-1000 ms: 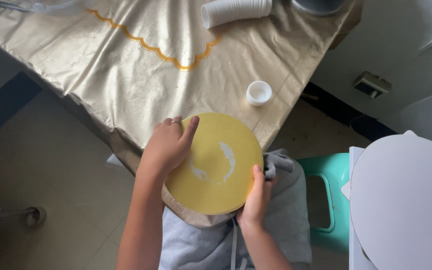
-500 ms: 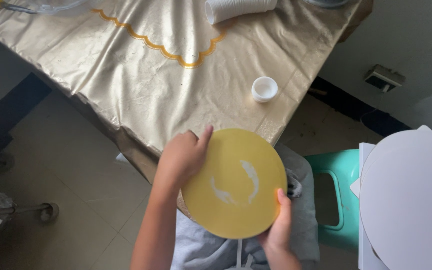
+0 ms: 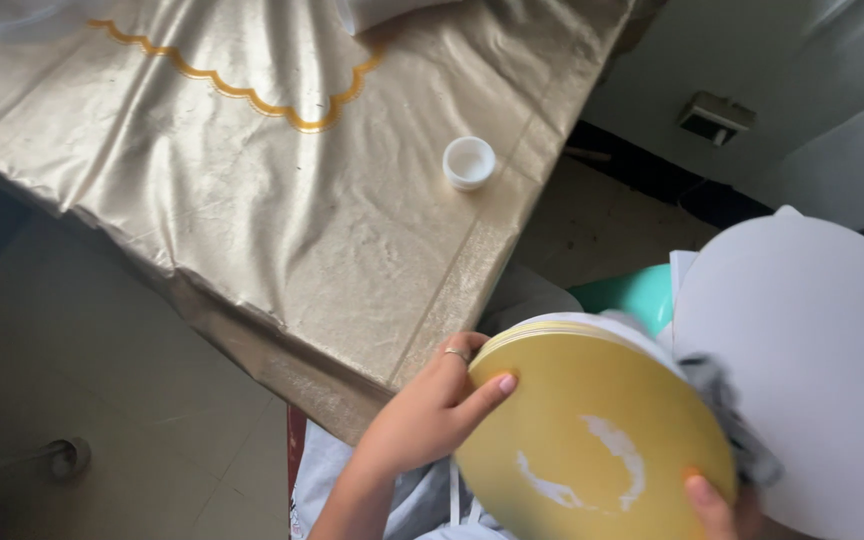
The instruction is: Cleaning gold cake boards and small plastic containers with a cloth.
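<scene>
We see the right hand (image 3: 717, 505) mostly cut off at the lower edge, thumb on the yellow disc (image 3: 592, 440). Left hand (image 3: 432, 410) grips its upper-left rim, lower centre. Counter (image 3: 252, 180) edge just beside; white cap (image 3: 469, 161) well apart.

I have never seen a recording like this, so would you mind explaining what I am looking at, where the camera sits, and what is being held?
There is no machine here: a person wears one camera on the head, so the picture looks down at that person's own two hands. The left hand, with a ring on one finger, grips the left edge of a round yellow disc smeared with white streaks. The right hand holds its lower right edge; only some fingers show. Ahead is a table under a shiny gold cloth with a scalloped orange border, and a small white cup stands on it. At the right lie large white round boards, with a teal stool partly hidden behind.
</scene>
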